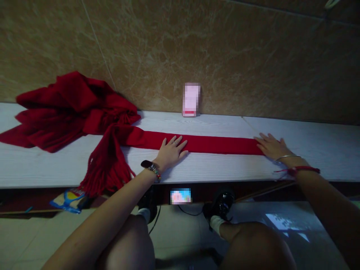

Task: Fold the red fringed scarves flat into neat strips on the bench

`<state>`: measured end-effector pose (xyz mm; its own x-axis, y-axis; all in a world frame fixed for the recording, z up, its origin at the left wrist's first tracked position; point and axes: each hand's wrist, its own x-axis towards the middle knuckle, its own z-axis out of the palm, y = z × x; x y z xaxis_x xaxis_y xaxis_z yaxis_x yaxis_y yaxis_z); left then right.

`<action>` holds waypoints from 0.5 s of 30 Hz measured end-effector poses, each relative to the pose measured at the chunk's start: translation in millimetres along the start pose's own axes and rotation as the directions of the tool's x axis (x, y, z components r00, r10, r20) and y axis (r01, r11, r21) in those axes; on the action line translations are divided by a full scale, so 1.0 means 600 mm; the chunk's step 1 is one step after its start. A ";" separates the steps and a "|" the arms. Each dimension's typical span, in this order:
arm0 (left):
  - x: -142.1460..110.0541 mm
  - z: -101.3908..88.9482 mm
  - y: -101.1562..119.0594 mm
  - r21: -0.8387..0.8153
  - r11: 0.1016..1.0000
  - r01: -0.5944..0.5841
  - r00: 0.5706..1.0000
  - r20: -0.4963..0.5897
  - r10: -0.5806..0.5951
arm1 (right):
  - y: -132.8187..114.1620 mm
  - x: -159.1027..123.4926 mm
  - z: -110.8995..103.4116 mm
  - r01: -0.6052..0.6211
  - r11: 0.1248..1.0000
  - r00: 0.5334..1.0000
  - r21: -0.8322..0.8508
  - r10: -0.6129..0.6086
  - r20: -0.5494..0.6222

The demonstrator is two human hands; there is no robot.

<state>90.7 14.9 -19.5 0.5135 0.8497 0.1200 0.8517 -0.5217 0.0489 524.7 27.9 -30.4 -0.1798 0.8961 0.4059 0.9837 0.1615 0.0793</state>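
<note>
1. long flat red cloth strip [219, 145], plain woven, lies across the centre of the frame on a narrow white wood-grain tabletop [225, 167]. it runs roughly parallel to the long edges, probably so its whole length has support.
2. left hand [170, 153]: palm down, mid-frame on the strip. fingers spread and nearly straight, closed on nothing. reads as light pressure to stop the cloth sliding or rucking.
3. right hand [272, 147]: right of centre, at the strip's right end. fingers extended, a little apart, no pinch visible. probably steadies that end; the gap between the hands would keep the span straight. can't tell how hard either presses.
4. loose red cloth heap [75, 112] at left of frame, up against the brown marbled tile wall [239, 56]. strip leads into it; folds hide whether it's all one piece. heap's weight likely anchors that side.
5. red knotted-looking fringe [105, 174] hangs past the near edge, lower left, above a blue-and-yellow plastic packet [69, 199].
6. pink rectangular object [191, 99], blurred, stands near the wall at upper centre, apart from the cloth. seems to lean there for support.
</note>
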 end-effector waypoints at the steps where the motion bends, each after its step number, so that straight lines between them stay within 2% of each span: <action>1: 0.000 0.000 -0.002 0.006 1.000 -0.010 1.000 -0.003 0.010 | -0.031 0.011 -0.003 -0.043 0.999 0.999 0.000 0.043 0.029; 3: -0.004 -0.003 -0.014 0.035 0.999 -0.024 0.999 -0.022 0.025 | -0.118 0.033 -0.012 -0.038 0.999 0.997 0.039 0.035 0.075; 5: -0.016 -0.014 -0.035 0.089 0.996 0.024 0.998 -0.066 -0.018 | -0.225 0.052 -0.026 -0.039 0.990 0.981 0.138 0.012 0.195; 7: -0.041 -0.035 -0.065 0.141 0.974 0.176 0.978 -0.136 -0.157 | -0.330 0.066 -0.040 0.015 0.975 0.957 0.220 -0.077 0.279; 9: -0.077 -0.062 -0.099 0.156 0.910 0.384 0.913 -0.214 -0.349 | -0.411 0.076 -0.049 0.094 0.959 0.936 0.267 -0.176 0.303; 11: -0.115 -0.089 -0.135 0.132 0.806 0.577 0.806 -0.248 -0.537 | -0.460 0.081 -0.050 0.152 0.951 0.915 0.269 -0.238 0.325; 12: -0.133 -0.099 -0.153 0.122 0.751 0.648 0.755 -0.227 -0.615 | -0.472 0.082 -0.048 0.171 0.951 0.905 0.259 -0.256 0.340; 14: -0.163 -0.112 -0.196 0.117 0.674 0.730 0.684 -0.145 -0.715 | -0.481 0.082 -0.040 0.192 0.954 0.889 0.232 -0.269 0.371; 15: -0.174 -0.116 -0.220 0.126 0.667 0.734 0.679 -0.111 -0.726 | -0.479 0.081 -0.036 0.198 0.955 0.885 0.219 -0.271 0.379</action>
<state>-82.6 -10.2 30.3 -0.2809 0.9470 0.1556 0.9585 0.2850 -0.0045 232.9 15.9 -14.0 -0.4234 0.9059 -0.0074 0.9052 0.4227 -0.0432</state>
